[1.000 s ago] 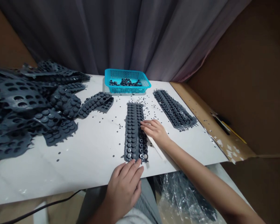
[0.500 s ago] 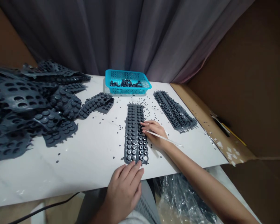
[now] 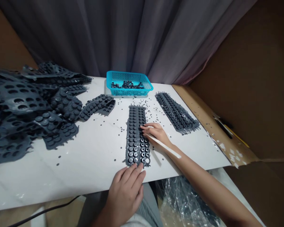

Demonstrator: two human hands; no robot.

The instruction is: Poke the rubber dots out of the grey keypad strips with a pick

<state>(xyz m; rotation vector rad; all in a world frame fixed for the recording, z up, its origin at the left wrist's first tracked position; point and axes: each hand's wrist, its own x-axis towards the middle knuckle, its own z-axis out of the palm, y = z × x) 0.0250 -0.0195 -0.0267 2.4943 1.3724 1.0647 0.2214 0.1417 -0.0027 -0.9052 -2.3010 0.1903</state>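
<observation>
While the left hand [image 3: 127, 192] lies flat, fingers close together and grasping nothing, its fingertips rest at the near edge of a dark gray rubber sheet [image 3: 133, 135] on the white table [image 3: 92, 167]. This sheet lies lengthwise in front of the person, with 2 columns of round studs on each side of a smooth middle strip. The right hand [image 3: 158, 133] pinches a slim white stick [image 3: 164, 146] at the sheet's right-hand columns; its exact tip is hidden by the fingers. A 2nd studded sheet [image 3: 176, 112] lies slantwise to the right. Beyond both stands a turquoise basket [image 3: 129, 92] holding small dark pieces [image 3: 129, 84]. Leftward sprawls a heap of similar sheets [image 3: 23, 94], and small dark discs [image 3: 57, 164] dot the table.
</observation>
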